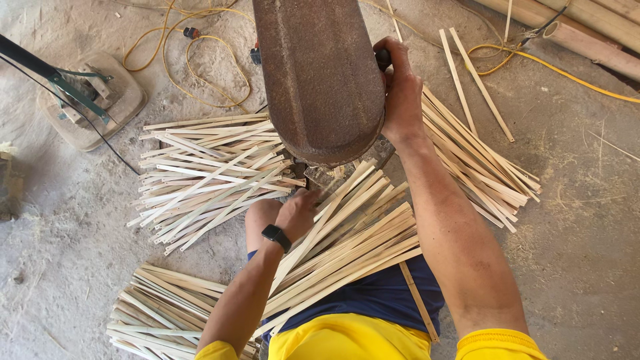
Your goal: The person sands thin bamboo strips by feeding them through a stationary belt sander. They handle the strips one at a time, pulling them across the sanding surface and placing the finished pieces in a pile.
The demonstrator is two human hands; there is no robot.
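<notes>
Dusty concrete floor (587, 220): drilled slats (207, 173) piled centre-left, more undrilled strips (347, 247) across the lap. Left hand (298, 212) pinches one strip under the rusty machine head (320, 73); right hand (400, 87) grips its handle (383, 59).

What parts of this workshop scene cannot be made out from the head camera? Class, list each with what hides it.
- Right hand: whatever it grips is mostly hidden behind the brown machine housing.
- Left hand: fingertips and the working point are hidden under the housing.
- Bundle of bamboo strips on the lap: near ends hidden by the arm and shorts.
- Green-framed stand: cut off by the left edge.
</notes>
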